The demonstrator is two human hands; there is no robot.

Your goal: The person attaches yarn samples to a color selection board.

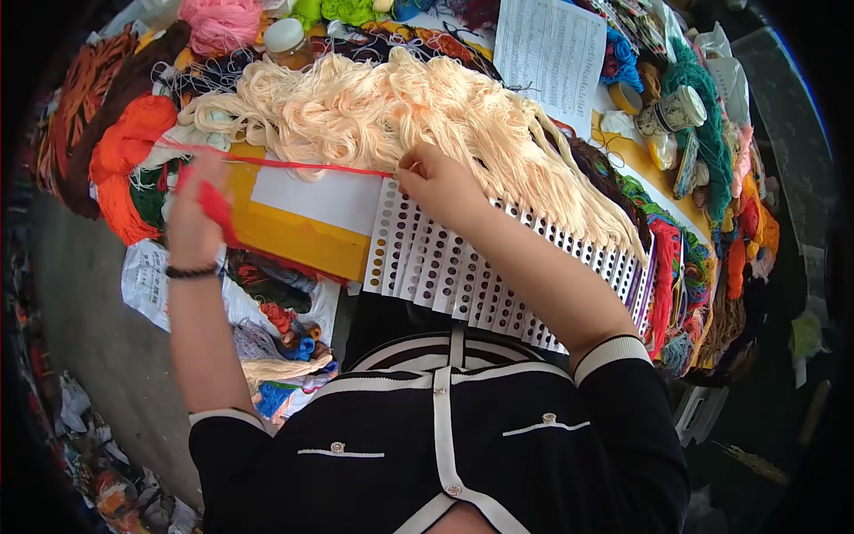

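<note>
A red thread (pixel 307 165) stretches between my two hands, above a white sheet (pixel 311 198) on a yellow board (pixel 302 238). My left hand (pixel 197 209), blurred, is closed round the thread, and a red bunch hangs beside its palm. At the thread's other end my right hand (pixel 436 182) pinches it near the top corner of the white strips with punched holes (pixel 427 258). Those strips overlap in a row along the board's front edge. Behind my right hand lies a large heap of cream yarn (pixel 356 107).
Orange yarn (pixel 133 165) hangs at the left, below pink yarn (pixel 218 25). A lidded jar (pixel 286 43) and a printed sheet (pixel 550 58) lie at the back. Another jar (pixel 676 111) and many coloured skeins are at the right.
</note>
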